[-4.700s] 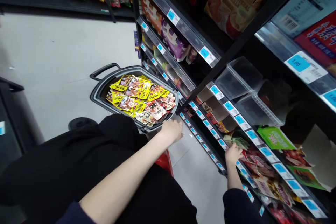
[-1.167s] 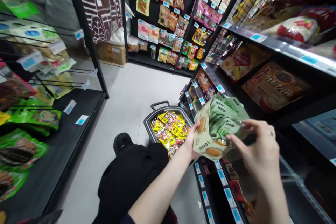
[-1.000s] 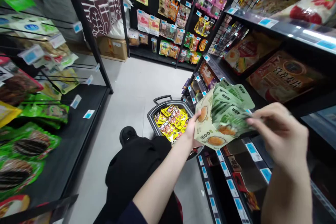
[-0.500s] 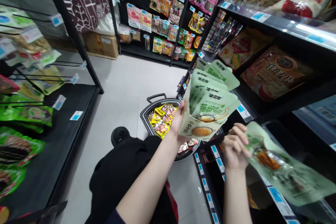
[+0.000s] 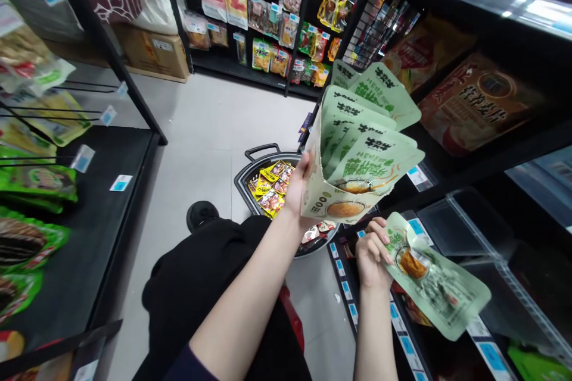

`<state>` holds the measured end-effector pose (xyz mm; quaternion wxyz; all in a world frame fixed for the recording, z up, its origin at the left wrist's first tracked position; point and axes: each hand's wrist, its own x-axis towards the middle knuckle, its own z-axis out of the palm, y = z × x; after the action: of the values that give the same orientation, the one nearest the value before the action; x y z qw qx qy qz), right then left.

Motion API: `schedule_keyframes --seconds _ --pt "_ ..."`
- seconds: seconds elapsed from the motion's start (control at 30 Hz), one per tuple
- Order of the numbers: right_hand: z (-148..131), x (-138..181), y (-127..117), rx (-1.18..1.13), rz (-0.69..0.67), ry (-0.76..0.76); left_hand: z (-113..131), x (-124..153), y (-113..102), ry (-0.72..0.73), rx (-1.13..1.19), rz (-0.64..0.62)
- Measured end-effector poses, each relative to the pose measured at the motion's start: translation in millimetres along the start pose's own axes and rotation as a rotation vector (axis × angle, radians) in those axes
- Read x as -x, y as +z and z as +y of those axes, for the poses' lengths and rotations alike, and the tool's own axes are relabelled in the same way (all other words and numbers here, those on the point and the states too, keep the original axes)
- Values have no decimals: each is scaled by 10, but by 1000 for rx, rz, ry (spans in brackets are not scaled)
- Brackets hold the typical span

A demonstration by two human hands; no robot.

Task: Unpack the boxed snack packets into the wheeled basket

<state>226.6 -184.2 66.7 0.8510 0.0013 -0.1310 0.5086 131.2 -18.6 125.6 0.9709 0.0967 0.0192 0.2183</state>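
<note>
My left hand [image 5: 297, 190] grips the side of a cardboard display box [image 5: 339, 205], which is tilted and packed with several pale green pouches [image 5: 370, 143] standing upright. My right hand [image 5: 374, 255] pinches one single green snack pouch [image 5: 435, 277] by its narrow end, to the right of and below the box. That pouch slants down to the right and shows a round picture of food. Under the box, a black shopping basket [image 5: 243, 181] on the floor holds yellow packets [image 5: 272, 190] and other small packs, partly hidden by my left hand and the box.
Dark shelving with clear plastic bins [image 5: 473, 232] and price tags runs along my right. Another black shelf [image 5: 107, 190] with bagged snacks stands on the left. A cardboard carton [image 5: 152, 53] sits at the back left, near hanging snack packs [image 5: 263, 56].
The single pouch and my right hand have shifted left, nearer to the box. My left hand keeps its hold on the box, and the camera view has moved slightly.
</note>
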Motion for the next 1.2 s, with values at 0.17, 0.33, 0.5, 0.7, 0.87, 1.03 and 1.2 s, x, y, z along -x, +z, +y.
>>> schedule_keyframes --seconds 0.17,0.33,0.5,0.7,0.87,1.03,1.2 --pt "-264 265 -744 931 818 -92 27 1 -9 -24 35 -64" --pt "-238 465 -1482 1119 1114 -100 35 6 -16 -22 50 -106" --pt "-15 108 -1891 1213 1222 -80 -3 -3 -27 -50 99 -87" --pt "-71 -322 -1618 1357 1104 -214 -21 -68 -116 -62 117 -8" --pt "-446 -422 -364 1515 745 -652 -68 -120 -173 -53 122 -21" --pt "-488 -469 893 2111 -57 -1022 -148 -141 -191 -97 124 25" --pt "-483 -540 1180 2386 -262 -1013 -180 -136 -174 -126 152 45"
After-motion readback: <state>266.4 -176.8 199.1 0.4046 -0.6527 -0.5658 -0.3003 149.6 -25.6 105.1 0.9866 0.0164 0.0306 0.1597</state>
